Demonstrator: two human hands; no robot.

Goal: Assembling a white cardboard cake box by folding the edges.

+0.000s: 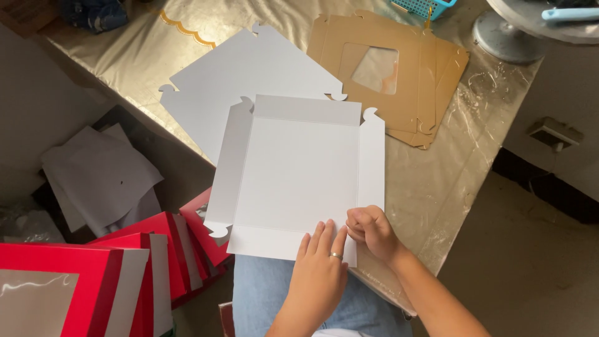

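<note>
Where the head view looks down, a white flat box blank (293, 178) lies at centre on the table (437, 187), its near edge overhanging toward the person's lap in blue jeans (262, 293). Left hand (321, 265): flat, fingers outstretched, pressing the blank's near edge at 6 o'clock, grasping nothing; ring on one finger. Right hand (371, 231): curled closed, pinching the blank's near right corner flap, just beside the left hand. Second white blank (243, 72): under the first, toward 11 o'clock. Brown windowed blanks (405, 81): stacked at 1 o'clock. Red windowed boxes (93, 281): piled at 8 o'clock, off the table. Teal basket (427, 6): top edge, 12 o'clock
</note>
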